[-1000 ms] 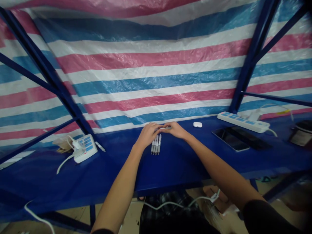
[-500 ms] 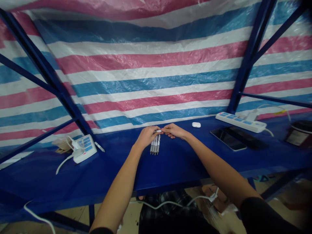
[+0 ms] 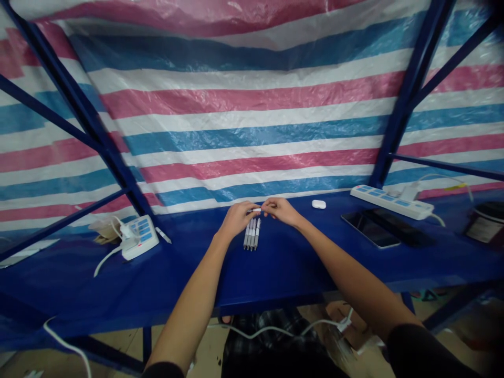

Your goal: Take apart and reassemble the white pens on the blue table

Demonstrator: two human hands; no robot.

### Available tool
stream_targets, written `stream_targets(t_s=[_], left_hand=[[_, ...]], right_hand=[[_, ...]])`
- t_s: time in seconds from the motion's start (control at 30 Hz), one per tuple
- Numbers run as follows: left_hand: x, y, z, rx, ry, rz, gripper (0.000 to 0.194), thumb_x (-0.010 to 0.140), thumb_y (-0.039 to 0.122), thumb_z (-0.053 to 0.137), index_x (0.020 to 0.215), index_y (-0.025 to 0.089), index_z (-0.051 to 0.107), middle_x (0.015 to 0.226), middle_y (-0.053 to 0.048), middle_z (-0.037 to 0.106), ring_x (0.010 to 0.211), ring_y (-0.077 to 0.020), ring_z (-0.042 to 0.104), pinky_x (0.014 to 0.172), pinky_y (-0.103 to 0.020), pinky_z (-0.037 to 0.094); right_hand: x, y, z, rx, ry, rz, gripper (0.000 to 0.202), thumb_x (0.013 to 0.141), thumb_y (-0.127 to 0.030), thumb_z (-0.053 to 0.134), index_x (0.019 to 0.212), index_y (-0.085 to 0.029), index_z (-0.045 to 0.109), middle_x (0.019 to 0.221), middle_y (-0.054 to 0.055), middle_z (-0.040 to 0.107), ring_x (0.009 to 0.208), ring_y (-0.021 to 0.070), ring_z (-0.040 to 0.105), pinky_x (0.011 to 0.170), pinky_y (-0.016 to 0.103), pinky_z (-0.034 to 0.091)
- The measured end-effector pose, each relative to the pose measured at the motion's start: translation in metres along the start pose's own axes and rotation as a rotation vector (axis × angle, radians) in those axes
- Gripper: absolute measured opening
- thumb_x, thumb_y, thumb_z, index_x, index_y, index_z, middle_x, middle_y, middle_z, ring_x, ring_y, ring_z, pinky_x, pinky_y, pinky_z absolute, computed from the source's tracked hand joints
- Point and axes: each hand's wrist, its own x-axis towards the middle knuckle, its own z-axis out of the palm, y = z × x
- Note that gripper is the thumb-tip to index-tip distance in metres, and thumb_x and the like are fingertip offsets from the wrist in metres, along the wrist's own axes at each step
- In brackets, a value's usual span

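Both my hands meet over the blue table with fingers pinched on a slim white pen (image 3: 256, 210), which lies crosswise between them. My left hand (image 3: 238, 217) is closed on its left part, and my right hand (image 3: 280, 211) pinches its right end. Fingers hide most of this pen, so its tip cannot be made out. Just below, several grey-and-white pens (image 3: 252, 234) lie side by side on the table, their dark ends toward me. The upper ends of that row reach close under my hands.
A white earphone case (image 3: 318, 204) sits right of my hands. Farther right are a phone (image 3: 370, 229), a power strip (image 3: 391, 201) and a dark tub (image 3: 486, 223). At left, another power strip (image 3: 140, 237) stands beside a white pen-like stick (image 3: 163, 235). Striped sheeting (image 3: 252, 131) hangs behind.
The view has shifted slightly. My right hand's fingers have moved a little on the pen's end; both hands keep the pen over the same row.
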Motion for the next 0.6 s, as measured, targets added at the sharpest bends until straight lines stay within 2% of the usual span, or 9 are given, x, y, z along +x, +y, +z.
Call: stream_targets(t_s=[0.1,0.2,0.33,0.47,0.6], left_hand=[[-0.0005,0.0002,0.0004,-0.001,0.032,-0.01,0.015,0.089,0.028,0.071,0.1,0.025,0.08,0.093,-0.007,0.074,0.086,-0.0224,0.066,0.083,-0.031,0.045],[-0.0013,-0.0005,0.0005,0.089,0.005,0.032,0.018,0.093,0.029,0.066,0.105,0.024,0.078,0.096,-0.006,0.074,0.088,-0.021,0.066,0.083,-0.031,0.047],[-0.0019,-0.0034,0.0014,0.201,-0.009,0.068,0.019,0.095,0.029,0.064,0.109,0.023,0.076,0.099,-0.006,0.074,0.089,-0.0196,0.067,0.081,-0.03,0.049],[-0.0024,-0.0068,0.0026,0.216,-0.007,0.072,0.02,0.095,0.03,0.064,0.11,0.023,0.076,0.099,-0.006,0.075,0.09,-0.0199,0.068,0.082,-0.031,0.05],[-0.003,-0.0077,0.0027,0.208,-0.015,0.067,0.023,0.096,0.03,0.063,0.115,0.024,0.074,0.105,-0.006,0.075,0.095,-0.0206,0.069,0.084,-0.031,0.051]], right_hand=[[0.0026,0.0026,0.0045,0.082,0.069,-0.005,0.039,0.076,-0.044,0.076,0.1,-0.017,0.062,0.09,0.005,0.07,0.064,0.0137,0.06,0.043,0.02,0.04],[0.0044,0.0032,0.0056,0.161,0.061,0.041,0.035,0.08,-0.046,0.072,0.098,-0.018,0.061,0.081,0.004,0.069,0.057,0.0132,0.059,0.038,0.019,0.04],[0.0046,0.0022,0.0037,0.221,0.095,0.033,0.039,0.071,-0.035,0.082,0.1,-0.018,0.062,0.088,0.006,0.071,0.064,0.0147,0.063,0.039,0.019,0.044],[0.0044,0.0018,0.0024,0.217,0.055,0.095,0.029,0.079,-0.036,0.076,0.097,-0.017,0.063,0.083,0.007,0.071,0.06,0.0138,0.062,0.038,0.018,0.043],[0.0051,0.0031,0.0023,0.223,0.096,0.068,0.034,0.074,-0.025,0.079,0.103,-0.017,0.064,0.095,0.008,0.072,0.067,0.0147,0.064,0.041,0.019,0.047]])
